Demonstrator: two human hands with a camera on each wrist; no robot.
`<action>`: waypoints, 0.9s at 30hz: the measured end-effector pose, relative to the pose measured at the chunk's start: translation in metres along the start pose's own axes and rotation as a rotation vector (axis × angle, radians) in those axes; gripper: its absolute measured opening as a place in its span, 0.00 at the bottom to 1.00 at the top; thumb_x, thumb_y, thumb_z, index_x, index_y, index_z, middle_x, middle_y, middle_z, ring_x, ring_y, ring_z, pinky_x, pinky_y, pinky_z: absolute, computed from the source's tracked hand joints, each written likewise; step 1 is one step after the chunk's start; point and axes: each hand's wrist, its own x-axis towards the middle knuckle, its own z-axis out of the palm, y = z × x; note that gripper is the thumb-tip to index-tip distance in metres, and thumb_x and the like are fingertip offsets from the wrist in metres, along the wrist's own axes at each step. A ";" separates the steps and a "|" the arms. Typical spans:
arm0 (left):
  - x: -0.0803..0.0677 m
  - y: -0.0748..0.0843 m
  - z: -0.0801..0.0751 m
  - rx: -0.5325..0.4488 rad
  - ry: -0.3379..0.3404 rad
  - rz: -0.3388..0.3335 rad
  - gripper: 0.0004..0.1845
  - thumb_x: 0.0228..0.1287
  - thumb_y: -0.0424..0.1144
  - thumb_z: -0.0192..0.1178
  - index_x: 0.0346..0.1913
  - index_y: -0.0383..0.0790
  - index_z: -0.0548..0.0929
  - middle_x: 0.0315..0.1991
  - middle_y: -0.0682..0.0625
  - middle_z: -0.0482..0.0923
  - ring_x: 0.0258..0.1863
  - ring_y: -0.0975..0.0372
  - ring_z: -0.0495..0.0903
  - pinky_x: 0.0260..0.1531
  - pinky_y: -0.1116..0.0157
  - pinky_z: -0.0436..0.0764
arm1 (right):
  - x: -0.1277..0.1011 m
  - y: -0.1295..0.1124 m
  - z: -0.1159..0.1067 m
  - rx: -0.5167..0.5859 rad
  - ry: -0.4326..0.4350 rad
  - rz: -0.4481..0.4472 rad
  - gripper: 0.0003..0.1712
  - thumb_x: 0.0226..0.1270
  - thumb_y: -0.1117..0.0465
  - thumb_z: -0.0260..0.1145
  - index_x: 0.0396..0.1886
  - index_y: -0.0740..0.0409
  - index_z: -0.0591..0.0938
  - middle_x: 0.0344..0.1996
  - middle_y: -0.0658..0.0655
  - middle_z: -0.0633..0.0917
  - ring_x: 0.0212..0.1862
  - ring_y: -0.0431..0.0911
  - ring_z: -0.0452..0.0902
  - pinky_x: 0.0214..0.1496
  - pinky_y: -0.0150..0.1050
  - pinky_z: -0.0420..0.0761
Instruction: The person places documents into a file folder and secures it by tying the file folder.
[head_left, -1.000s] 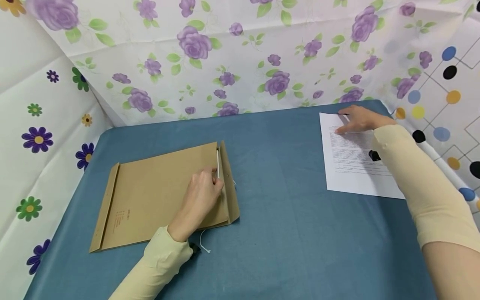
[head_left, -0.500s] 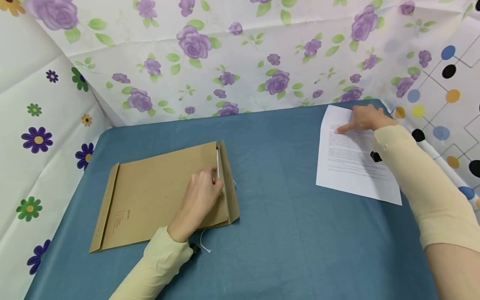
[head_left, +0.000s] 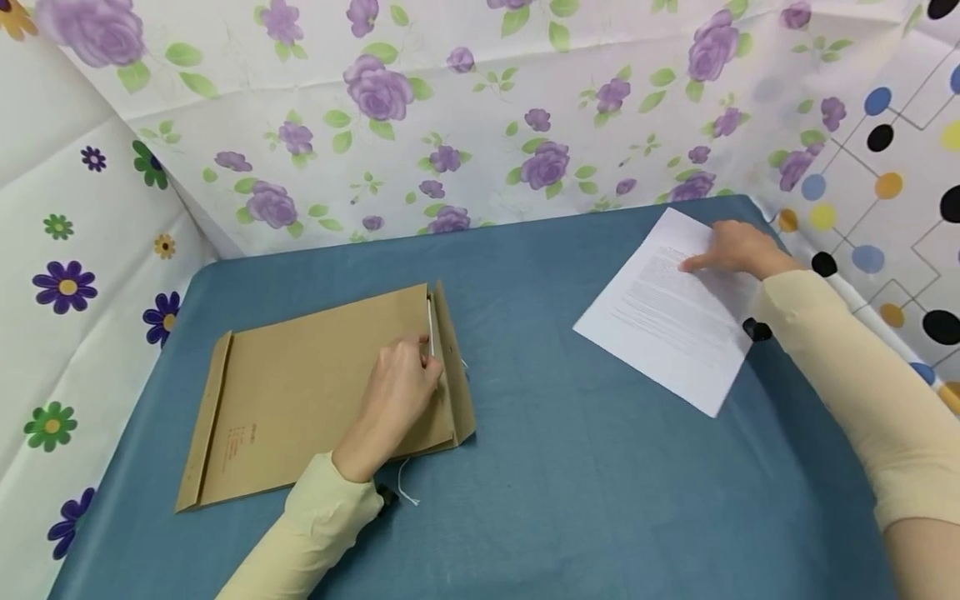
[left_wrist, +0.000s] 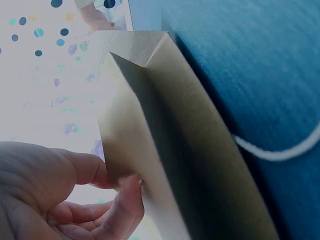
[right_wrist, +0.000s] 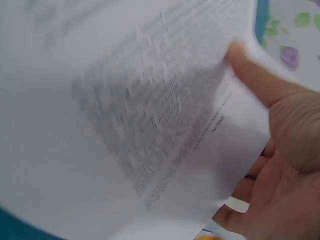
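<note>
A brown kraft document envelope (head_left: 322, 375) lies on the left of the table with its right-hand end open. My left hand (head_left: 393, 383) pinches the upper edge of that opening between thumb and fingers, and in the left wrist view the mouth gapes into a dark pocket. On the right, my right hand (head_left: 738, 250) grips a printed sheet of paper (head_left: 660, 325) near its far right edge. The thumb (right_wrist: 255, 75) lies over the text while the other fingers are behind the sheet. The paper is turned at an angle and bends slightly.
A blue cloth (head_left: 555, 483) covers the table. White string (head_left: 407, 485) trails from the envelope's near side. Floral sheeting (head_left: 465, 125) stands along the back, with a dotted sheet (head_left: 892, 217) at the right and a flowered one (head_left: 82, 350) at the left.
My right hand has taken hold of the paper and lifted it off its flat position, swinging its near end leftward. The left hand keeps its pinch on the envelope.
</note>
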 end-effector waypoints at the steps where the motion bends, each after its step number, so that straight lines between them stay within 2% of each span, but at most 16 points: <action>1: 0.000 0.000 0.000 0.002 0.000 0.001 0.19 0.62 0.24 0.58 0.56 0.23 0.82 0.29 0.43 0.79 0.15 0.61 0.70 0.16 0.65 0.69 | -0.002 0.002 0.000 0.017 0.004 -0.009 0.58 0.60 0.34 0.73 0.62 0.84 0.67 0.57 0.85 0.71 0.54 0.74 0.72 0.56 0.69 0.72; 2: 0.000 0.001 -0.001 0.003 0.000 0.001 0.18 0.62 0.24 0.58 0.56 0.23 0.82 0.29 0.43 0.79 0.15 0.61 0.70 0.16 0.65 0.69 | -0.005 0.004 0.000 0.036 0.008 -0.018 0.55 0.62 0.37 0.73 0.63 0.84 0.67 0.58 0.85 0.71 0.55 0.75 0.71 0.56 0.68 0.72; 3: 0.000 0.001 -0.001 0.004 -0.001 0.001 0.18 0.62 0.24 0.58 0.56 0.23 0.82 0.29 0.43 0.79 0.15 0.61 0.70 0.16 0.65 0.69 | -0.008 0.006 0.001 0.059 0.019 -0.031 0.49 0.63 0.41 0.74 0.58 0.83 0.70 0.54 0.84 0.74 0.52 0.72 0.72 0.54 0.66 0.73; 5: 0.000 0.001 -0.001 0.003 -0.003 0.003 0.18 0.62 0.24 0.58 0.55 0.23 0.82 0.28 0.43 0.78 0.15 0.61 0.70 0.16 0.66 0.69 | -0.013 0.009 0.002 0.104 0.037 -0.055 0.36 0.64 0.46 0.74 0.44 0.78 0.74 0.38 0.76 0.76 0.41 0.66 0.72 0.45 0.58 0.75; 6: 0.000 0.001 -0.002 0.002 -0.004 0.004 0.18 0.62 0.24 0.58 0.55 0.23 0.82 0.28 0.44 0.78 0.15 0.61 0.70 0.16 0.66 0.69 | -0.015 0.010 0.003 0.132 0.044 -0.066 0.31 0.64 0.48 0.75 0.36 0.73 0.73 0.31 0.69 0.75 0.35 0.61 0.69 0.40 0.54 0.73; 8: 0.000 0.001 -0.002 0.001 -0.005 0.005 0.18 0.62 0.24 0.58 0.56 0.22 0.82 0.27 0.44 0.78 0.14 0.62 0.70 0.16 0.66 0.69 | -0.021 0.009 0.004 0.197 0.046 -0.082 0.28 0.65 0.49 0.74 0.27 0.64 0.69 0.23 0.58 0.67 0.29 0.53 0.63 0.34 0.47 0.66; 10: 0.000 0.001 -0.002 0.001 -0.005 0.009 0.19 0.62 0.24 0.58 0.56 0.22 0.82 0.27 0.44 0.78 0.14 0.62 0.69 0.16 0.66 0.68 | -0.028 0.008 0.004 0.254 0.040 -0.097 0.31 0.66 0.48 0.74 0.23 0.57 0.62 0.21 0.51 0.58 0.26 0.47 0.55 0.31 0.43 0.59; 12: 0.000 0.002 -0.003 0.001 -0.004 0.014 0.19 0.62 0.24 0.58 0.56 0.22 0.82 0.27 0.44 0.78 0.14 0.62 0.69 0.15 0.66 0.68 | -0.036 0.005 0.003 0.321 0.013 -0.094 0.30 0.68 0.46 0.73 0.25 0.57 0.63 0.20 0.50 0.58 0.24 0.45 0.53 0.28 0.41 0.59; 14: 0.000 0.002 -0.003 0.003 -0.003 0.016 0.19 0.62 0.24 0.58 0.56 0.22 0.81 0.27 0.44 0.78 0.14 0.62 0.70 0.16 0.66 0.69 | -0.043 0.002 0.002 0.402 -0.030 -0.092 0.26 0.69 0.45 0.72 0.32 0.62 0.73 0.21 0.50 0.68 0.22 0.45 0.62 0.26 0.41 0.67; 16: 0.000 0.001 -0.002 0.005 -0.001 0.018 0.19 0.62 0.24 0.58 0.56 0.22 0.81 0.28 0.43 0.78 0.14 0.62 0.70 0.16 0.66 0.69 | -0.049 0.000 0.001 0.503 -0.082 -0.075 0.27 0.71 0.45 0.70 0.49 0.66 0.78 0.25 0.53 0.79 0.23 0.48 0.73 0.26 0.43 0.76; 18: 0.000 0.001 -0.002 0.008 -0.001 0.018 0.19 0.62 0.24 0.58 0.56 0.22 0.82 0.29 0.43 0.78 0.15 0.62 0.70 0.16 0.66 0.69 | -0.053 -0.003 0.000 0.601 -0.128 -0.058 0.33 0.72 0.46 0.69 0.65 0.65 0.76 0.33 0.56 0.86 0.27 0.51 0.82 0.28 0.48 0.83; 19: 0.000 0.001 -0.002 0.009 -0.001 0.017 0.19 0.62 0.24 0.58 0.56 0.22 0.82 0.29 0.43 0.78 0.15 0.61 0.70 0.16 0.66 0.69 | -0.055 -0.004 -0.001 0.655 -0.145 -0.055 0.35 0.73 0.47 0.69 0.69 0.65 0.74 0.37 0.57 0.88 0.33 0.53 0.86 0.33 0.50 0.85; 22: 0.000 0.002 -0.003 0.012 0.000 0.012 0.19 0.62 0.24 0.58 0.56 0.22 0.82 0.30 0.42 0.79 0.16 0.61 0.71 0.17 0.66 0.69 | -0.062 -0.007 -0.003 0.802 -0.167 -0.044 0.25 0.74 0.52 0.68 0.65 0.59 0.78 0.38 0.55 0.89 0.35 0.53 0.87 0.35 0.49 0.86; 25: 0.000 0.002 -0.003 0.012 -0.003 0.009 0.19 0.62 0.24 0.58 0.56 0.22 0.82 0.31 0.42 0.79 0.16 0.61 0.71 0.16 0.66 0.69 | -0.069 -0.009 -0.006 0.948 -0.176 -0.048 0.10 0.75 0.58 0.67 0.53 0.49 0.85 0.39 0.52 0.90 0.36 0.51 0.88 0.35 0.47 0.87; 27: 0.000 0.002 -0.003 0.013 -0.005 0.006 0.19 0.62 0.24 0.58 0.56 0.22 0.82 0.31 0.42 0.79 0.16 0.61 0.70 0.16 0.66 0.69 | -0.074 -0.010 -0.009 1.019 -0.171 -0.052 0.08 0.76 0.60 0.65 0.47 0.43 0.88 0.39 0.50 0.90 0.36 0.50 0.89 0.35 0.46 0.87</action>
